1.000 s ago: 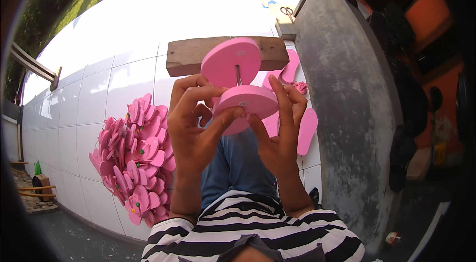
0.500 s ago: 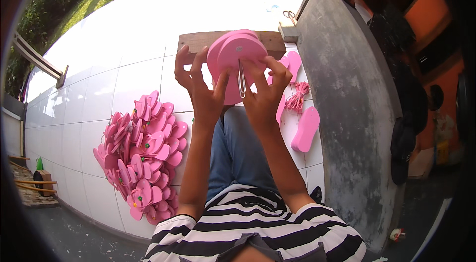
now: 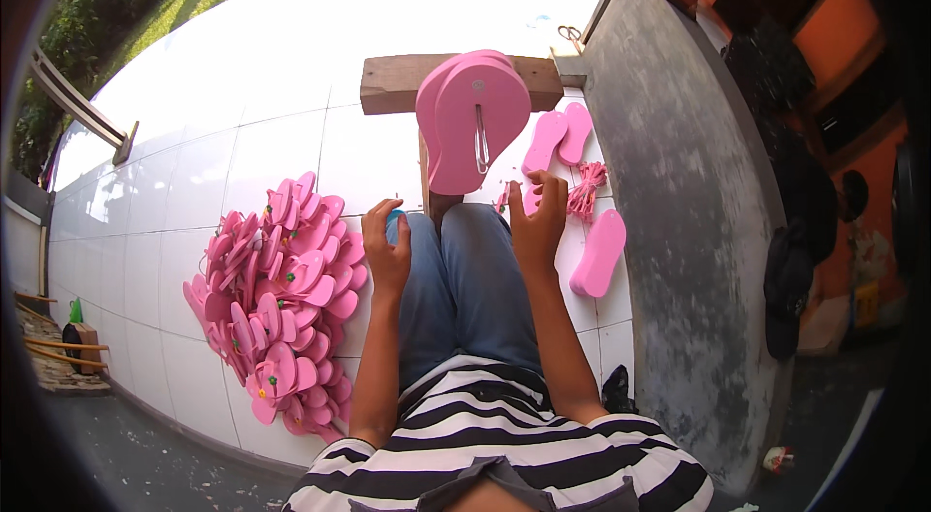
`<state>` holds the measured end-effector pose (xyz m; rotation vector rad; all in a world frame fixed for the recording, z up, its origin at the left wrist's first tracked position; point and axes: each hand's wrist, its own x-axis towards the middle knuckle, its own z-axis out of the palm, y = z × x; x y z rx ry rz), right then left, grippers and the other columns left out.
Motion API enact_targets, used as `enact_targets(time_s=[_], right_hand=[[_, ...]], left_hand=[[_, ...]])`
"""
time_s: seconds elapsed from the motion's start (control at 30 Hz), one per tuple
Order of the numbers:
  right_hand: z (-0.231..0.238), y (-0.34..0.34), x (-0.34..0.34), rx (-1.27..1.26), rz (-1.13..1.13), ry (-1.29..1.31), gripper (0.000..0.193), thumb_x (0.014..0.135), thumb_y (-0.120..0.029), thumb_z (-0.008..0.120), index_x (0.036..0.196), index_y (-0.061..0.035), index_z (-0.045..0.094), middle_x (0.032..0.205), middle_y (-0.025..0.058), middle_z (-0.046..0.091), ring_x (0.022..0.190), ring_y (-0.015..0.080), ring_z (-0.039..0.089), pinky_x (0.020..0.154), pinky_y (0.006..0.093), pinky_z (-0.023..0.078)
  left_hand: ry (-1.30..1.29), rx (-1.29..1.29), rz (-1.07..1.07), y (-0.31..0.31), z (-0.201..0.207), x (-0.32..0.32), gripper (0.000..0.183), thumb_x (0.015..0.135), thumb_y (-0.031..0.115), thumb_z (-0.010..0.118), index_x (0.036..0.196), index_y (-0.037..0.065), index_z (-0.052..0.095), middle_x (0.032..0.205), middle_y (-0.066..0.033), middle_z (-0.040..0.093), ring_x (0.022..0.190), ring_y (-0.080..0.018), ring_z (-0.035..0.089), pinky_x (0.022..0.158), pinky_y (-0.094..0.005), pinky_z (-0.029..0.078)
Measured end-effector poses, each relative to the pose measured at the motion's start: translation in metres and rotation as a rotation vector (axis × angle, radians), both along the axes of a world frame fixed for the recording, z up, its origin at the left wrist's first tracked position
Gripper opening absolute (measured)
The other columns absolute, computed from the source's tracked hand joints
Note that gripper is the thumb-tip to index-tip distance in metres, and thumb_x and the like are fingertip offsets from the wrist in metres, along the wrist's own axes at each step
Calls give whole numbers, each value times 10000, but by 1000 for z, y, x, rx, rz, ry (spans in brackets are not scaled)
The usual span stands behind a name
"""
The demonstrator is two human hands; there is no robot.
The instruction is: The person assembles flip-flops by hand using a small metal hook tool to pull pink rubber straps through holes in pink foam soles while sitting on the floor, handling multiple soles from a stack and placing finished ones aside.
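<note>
Pink slipper soles (image 3: 482,114), stacked in a pair, stand free on a dark wooden stand (image 3: 393,85) in front of my knees. A slim silver metal tool (image 3: 481,145) sticks out of the front sole's face. Neither hand touches them. My left hand (image 3: 388,255) is by my left knee, fingers curved and apart around a small blue round thing (image 3: 393,224); whether it grips this is unclear. My right hand (image 3: 540,221) hovers above my right knee, fingers bent and apart. Close to its fingertips are pink strap pieces (image 3: 502,197) and a partly covered pink sole.
A large heap of pink flip-flops (image 3: 281,308) lies on the white tiles at left. To the right are loose pink soles (image 3: 596,255) and a bundle of pink straps (image 3: 588,190). Scissors (image 3: 570,33) rest on the ledge near a grey wall (image 3: 679,221).
Both hands have let go of the soles and moved down toward my knees, the left to the left side and the right to the right. The soles and metal tool stay on the stand.
</note>
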<state>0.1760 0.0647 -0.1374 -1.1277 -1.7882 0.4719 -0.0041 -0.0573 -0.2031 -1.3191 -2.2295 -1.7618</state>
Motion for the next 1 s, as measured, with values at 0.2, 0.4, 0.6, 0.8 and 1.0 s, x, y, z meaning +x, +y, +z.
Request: enact_targets(time_s=[0.2, 0.4, 0.6, 0.8, 1.0], right_hand=[[-95, -52, 46, -367, 89, -218, 332, 959, -235, 569, 1202, -8, 565, 1169, 187, 567, 1122, 356, 553, 962, 440, 443], [-89, -63, 47, -341, 107, -233, 340, 968, -220, 522, 1226, -1, 559, 1175, 207, 570, 1122, 385, 549, 963, 453, 441], [-86, -66, 46, -304, 93, -283, 323, 961, -215, 531, 1202, -3, 564, 1163, 208, 571, 1105, 390, 549, 949, 466, 445], [-80, -70, 34, 49, 77, -395, 290, 899, -143, 597, 1165, -32, 582, 1129, 163, 582, 1070, 336, 565, 939, 451, 436], [-80, -66, -31, 144, 478, -358, 242, 870, -123, 628, 1102, -61, 601, 1048, 123, 613, 1008, 321, 586, 897, 440, 447]], left_hand=[[-471, -470, 107, -111, -148, -36, 234, 974, 140, 532, 1151, 15, 618, 1077, -157, 660, 1087, -277, 603, 929, -390, 465], [-188, -532, -4, -137, -215, -34, 375, 1019, 264, 480, 1277, 2, 547, 1230, -187, 593, 1122, -319, 574, 982, -409, 440], [-678, -346, -166, -99, -182, -88, 392, 1032, 289, 459, 1313, 25, 529, 1279, -157, 580, 1124, -284, 577, 979, -402, 440], [-1405, 284, -357, -91, -122, -161, 399, 1039, 302, 447, 1334, 43, 519, 1313, -134, 569, 1122, -256, 580, 971, -391, 443], [-623, 20, -52, -96, 6, -149, 380, 1048, 298, 434, 1334, 64, 524, 1226, -79, 630, 1090, -177, 590, 918, -295, 444]])
